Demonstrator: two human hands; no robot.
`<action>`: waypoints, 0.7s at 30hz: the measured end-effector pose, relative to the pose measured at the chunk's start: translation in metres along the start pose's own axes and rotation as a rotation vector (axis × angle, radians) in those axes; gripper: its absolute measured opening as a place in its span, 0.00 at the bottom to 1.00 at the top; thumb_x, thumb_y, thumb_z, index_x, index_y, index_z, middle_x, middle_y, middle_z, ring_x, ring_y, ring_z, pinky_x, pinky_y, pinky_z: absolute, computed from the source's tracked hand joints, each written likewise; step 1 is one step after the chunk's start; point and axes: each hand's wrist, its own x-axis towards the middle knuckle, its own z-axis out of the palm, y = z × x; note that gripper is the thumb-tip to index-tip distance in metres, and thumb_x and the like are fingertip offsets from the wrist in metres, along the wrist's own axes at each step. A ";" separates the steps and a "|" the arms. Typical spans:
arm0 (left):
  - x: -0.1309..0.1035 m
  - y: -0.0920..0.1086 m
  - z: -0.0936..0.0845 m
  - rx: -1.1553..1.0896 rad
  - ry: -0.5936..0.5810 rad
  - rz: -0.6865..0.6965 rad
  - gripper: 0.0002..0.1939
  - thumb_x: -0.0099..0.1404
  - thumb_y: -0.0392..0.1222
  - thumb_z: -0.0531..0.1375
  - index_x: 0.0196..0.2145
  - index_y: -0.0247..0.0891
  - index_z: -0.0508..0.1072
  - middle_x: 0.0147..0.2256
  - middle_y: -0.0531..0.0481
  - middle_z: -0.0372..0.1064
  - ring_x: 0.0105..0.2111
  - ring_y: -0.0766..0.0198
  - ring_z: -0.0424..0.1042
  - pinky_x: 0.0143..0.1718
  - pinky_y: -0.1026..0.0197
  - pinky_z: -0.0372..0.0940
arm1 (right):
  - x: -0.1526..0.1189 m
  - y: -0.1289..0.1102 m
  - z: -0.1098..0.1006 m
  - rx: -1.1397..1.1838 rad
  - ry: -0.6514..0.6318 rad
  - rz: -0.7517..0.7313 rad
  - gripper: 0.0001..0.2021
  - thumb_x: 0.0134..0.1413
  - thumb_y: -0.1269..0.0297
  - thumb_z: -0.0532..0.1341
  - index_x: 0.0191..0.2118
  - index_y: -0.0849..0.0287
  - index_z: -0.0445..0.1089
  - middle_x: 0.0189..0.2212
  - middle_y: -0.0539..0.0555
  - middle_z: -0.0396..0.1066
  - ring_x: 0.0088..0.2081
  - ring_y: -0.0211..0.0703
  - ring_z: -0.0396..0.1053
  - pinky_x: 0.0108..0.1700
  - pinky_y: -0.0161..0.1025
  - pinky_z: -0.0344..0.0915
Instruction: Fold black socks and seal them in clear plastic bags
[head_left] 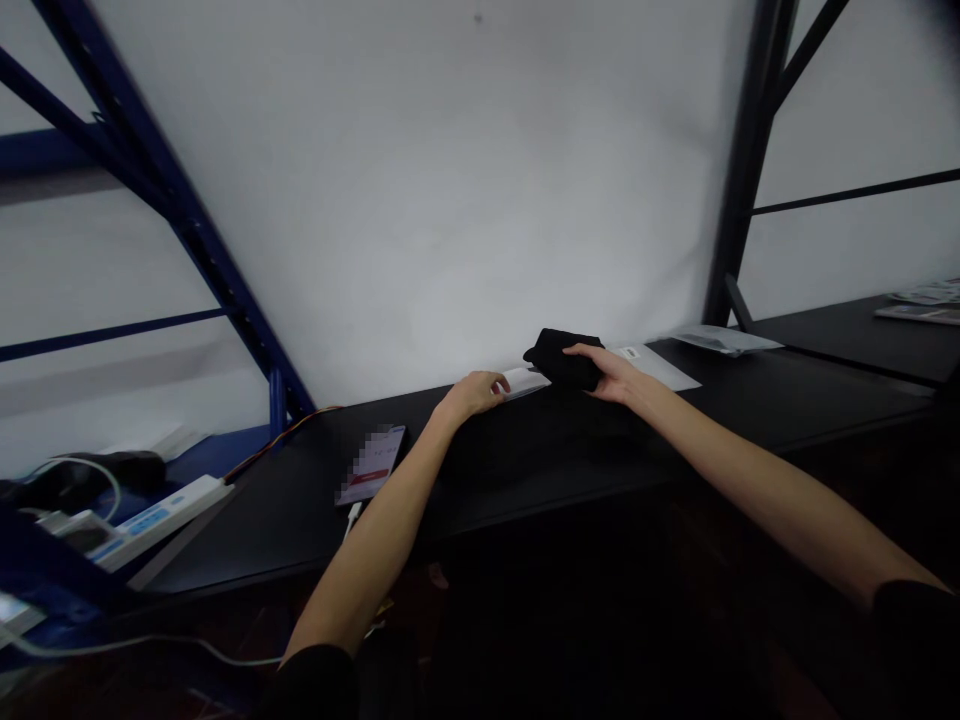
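Note:
My right hand (611, 374) is closed around a black, soft-looking folded item (564, 358), tilted above the black shelf top (525, 455). Its exact kind cannot be made out. To its left, my left hand (477, 393) has its fingers curled at the left end of a flat white plastic bag (527, 382), which lies near the wall. Part of that bag is hidden behind the black item. A white sheet-like packet with a small label (667, 368) lies just behind my right wrist.
A phone (373, 464) with a white cable lies left of my left forearm. Farther right is a clear plastic packet (724, 340). A white power strip (161, 522) sits at far left. Blue rack posts (202, 250) and a black post (739, 190) frame the shelf against the wall.

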 end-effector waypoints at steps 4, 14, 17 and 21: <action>0.001 -0.002 0.004 0.012 -0.010 -0.017 0.16 0.57 0.35 0.59 0.42 0.45 0.80 0.37 0.48 0.79 0.35 0.60 0.76 0.40 0.60 0.69 | 0.001 0.000 0.001 -0.070 -0.013 -0.008 0.07 0.61 0.58 0.62 0.40 0.56 0.69 0.29 0.56 0.73 0.35 0.49 0.74 0.37 0.47 0.78; -0.009 0.038 -0.003 0.038 0.375 0.055 0.14 0.66 0.35 0.57 0.45 0.41 0.80 0.40 0.44 0.75 0.35 0.59 0.74 0.41 0.57 0.68 | -0.003 -0.001 0.006 -0.001 0.026 0.070 0.06 0.61 0.60 0.62 0.38 0.55 0.68 0.27 0.54 0.72 0.34 0.47 0.73 0.38 0.45 0.78; -0.010 0.050 -0.004 -0.046 0.507 0.073 0.13 0.68 0.35 0.57 0.46 0.40 0.79 0.42 0.46 0.74 0.31 0.64 0.73 0.41 0.58 0.67 | -0.008 -0.003 0.008 0.045 -0.017 0.108 0.07 0.57 0.60 0.65 0.38 0.56 0.70 0.28 0.55 0.73 0.34 0.47 0.74 0.37 0.43 0.78; -0.010 0.056 -0.004 -0.129 0.599 0.104 0.10 0.68 0.34 0.59 0.44 0.41 0.78 0.40 0.48 0.74 0.29 0.66 0.72 0.39 0.60 0.67 | -0.011 -0.003 0.009 0.078 -0.082 0.215 0.11 0.50 0.62 0.70 0.38 0.58 0.72 0.31 0.55 0.76 0.35 0.46 0.74 0.35 0.40 0.77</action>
